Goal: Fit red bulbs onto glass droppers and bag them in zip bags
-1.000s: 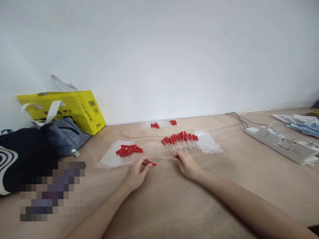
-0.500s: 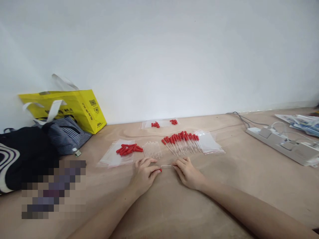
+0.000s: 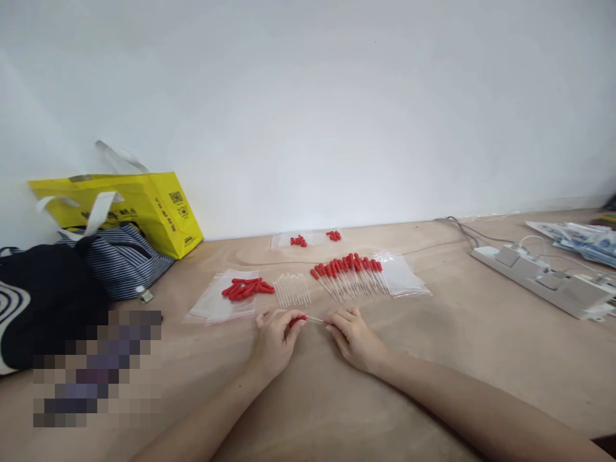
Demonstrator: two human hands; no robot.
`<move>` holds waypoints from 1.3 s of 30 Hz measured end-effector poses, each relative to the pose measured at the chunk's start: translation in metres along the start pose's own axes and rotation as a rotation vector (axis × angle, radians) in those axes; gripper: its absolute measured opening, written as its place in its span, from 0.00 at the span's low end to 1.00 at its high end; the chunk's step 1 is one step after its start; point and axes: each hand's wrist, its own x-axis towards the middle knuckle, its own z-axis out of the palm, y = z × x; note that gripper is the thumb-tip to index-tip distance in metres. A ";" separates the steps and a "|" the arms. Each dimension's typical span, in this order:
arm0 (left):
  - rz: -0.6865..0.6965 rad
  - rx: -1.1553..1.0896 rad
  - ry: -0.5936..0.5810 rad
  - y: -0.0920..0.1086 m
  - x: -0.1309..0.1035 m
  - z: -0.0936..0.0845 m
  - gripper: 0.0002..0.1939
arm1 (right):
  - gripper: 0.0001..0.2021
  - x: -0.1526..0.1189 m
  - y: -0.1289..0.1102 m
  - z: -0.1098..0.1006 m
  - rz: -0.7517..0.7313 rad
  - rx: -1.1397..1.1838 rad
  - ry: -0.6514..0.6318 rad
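Observation:
A red rubber cap (image 3: 297, 320) is pinched in my left hand (image 3: 278, 333). My right hand (image 3: 353, 335) grips the far end of a thin clear tube (image 3: 315, 319), whose other end meets the cap. Beyond my left hand, loose red caps (image 3: 245, 289) lie on clear plastic bags (image 3: 212, 305). Several bare tubes (image 3: 292, 289) are laid side by side to their right. Farther right, capped tubes (image 3: 349, 273) are fanned out beside more clear bags (image 3: 404, 276).
Near the wall lies a clear bag (image 3: 283, 240) with small red caps (image 3: 333, 236). At left stand a yellow bag (image 3: 178, 218), a striped bag (image 3: 125, 260) and a black bag (image 3: 58, 308). A white power strip (image 3: 543, 279) and packets (image 3: 577, 240) are at right.
The red cap in my left hand has turned toward the tube, and its end now meets the tube's end. Both hands appear slightly farther left, as the whole view has shifted a little.

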 end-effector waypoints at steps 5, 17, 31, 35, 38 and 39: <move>-0.022 -0.035 -0.032 -0.001 -0.002 -0.001 0.09 | 0.11 0.003 0.001 -0.004 -0.076 -0.056 -0.018; 0.168 0.019 -0.065 0.008 -0.009 -0.006 0.09 | 0.11 0.005 0.001 -0.008 -0.151 -0.171 0.018; 0.206 0.038 -0.054 -0.002 -0.001 -0.014 0.09 | 0.11 0.016 -0.005 -0.008 -0.101 -0.078 -0.028; 0.299 0.080 -0.043 -0.004 -0.002 -0.016 0.12 | 0.10 0.014 -0.008 -0.008 -0.147 -0.166 -0.028; 0.307 0.117 -0.062 -0.008 -0.001 -0.013 0.16 | 0.09 0.014 -0.010 -0.005 -0.114 -0.198 -0.012; 0.274 0.133 -0.046 -0.010 0.001 -0.012 0.16 | 0.09 0.015 -0.009 -0.004 -0.083 -0.198 -0.002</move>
